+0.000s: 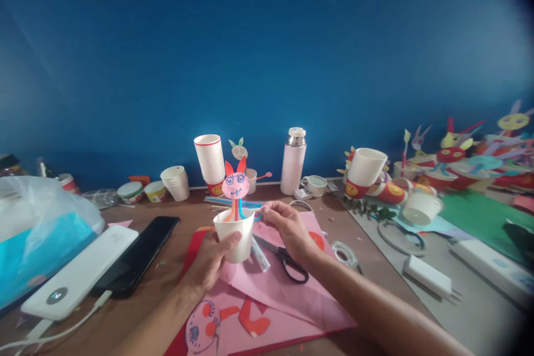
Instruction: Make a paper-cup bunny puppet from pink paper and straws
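A white paper cup [233, 240] is held upright in my left hand [214, 253], thumb across its front. Out of the cup rises a pink paper face [236, 186] with red ears and drawn eyes, on strips of red, orange and blue. At the cup's right rim, my right hand [283, 219] pinches the end of a blue strip [257, 214] between thumb and finger. Below the hands, black-handled scissors [292, 267] and a clear tube-like stick [261, 256] lie on pink paper sheets [300, 300]. Another drawn paper face [202, 325] lies nearer to me.
Stacked paper cups [208, 158], a pink thermos [294, 164] and small tubs [130, 192] line the blue wall. A phone [142, 253] and white power bank [79, 272] lie at left. A tape roll [344, 254] is at right, with several finished cup puppets [450, 158] beyond.
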Demonstrator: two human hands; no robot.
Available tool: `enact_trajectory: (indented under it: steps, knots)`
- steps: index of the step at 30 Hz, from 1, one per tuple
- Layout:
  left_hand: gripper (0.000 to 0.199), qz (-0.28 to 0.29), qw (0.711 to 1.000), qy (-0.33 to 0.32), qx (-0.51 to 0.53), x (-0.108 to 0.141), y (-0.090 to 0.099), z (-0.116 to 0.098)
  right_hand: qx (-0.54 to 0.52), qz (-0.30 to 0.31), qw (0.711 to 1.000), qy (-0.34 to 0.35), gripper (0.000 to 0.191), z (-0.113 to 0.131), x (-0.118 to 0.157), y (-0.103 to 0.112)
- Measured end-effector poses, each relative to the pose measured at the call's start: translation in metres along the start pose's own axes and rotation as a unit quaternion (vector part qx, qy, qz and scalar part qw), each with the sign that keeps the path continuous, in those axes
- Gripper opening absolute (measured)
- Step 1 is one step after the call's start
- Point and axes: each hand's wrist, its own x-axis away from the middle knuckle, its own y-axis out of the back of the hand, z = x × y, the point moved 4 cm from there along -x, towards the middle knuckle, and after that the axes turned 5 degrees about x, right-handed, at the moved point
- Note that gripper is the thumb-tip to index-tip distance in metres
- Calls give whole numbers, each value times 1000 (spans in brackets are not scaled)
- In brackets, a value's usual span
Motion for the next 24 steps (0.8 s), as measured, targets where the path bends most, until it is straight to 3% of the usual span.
enact_trajectory:
  steps: [12, 24]
  knots:
    - [50, 5, 1000, 7, 6, 0, -2, -1, -43, -1, 999, 0, 13, -6, -2, 1]
    - [52, -3, 1000, 13, 19, 0, -2, -1, 2, 14, 1000, 11, 17, 0, 0, -1]
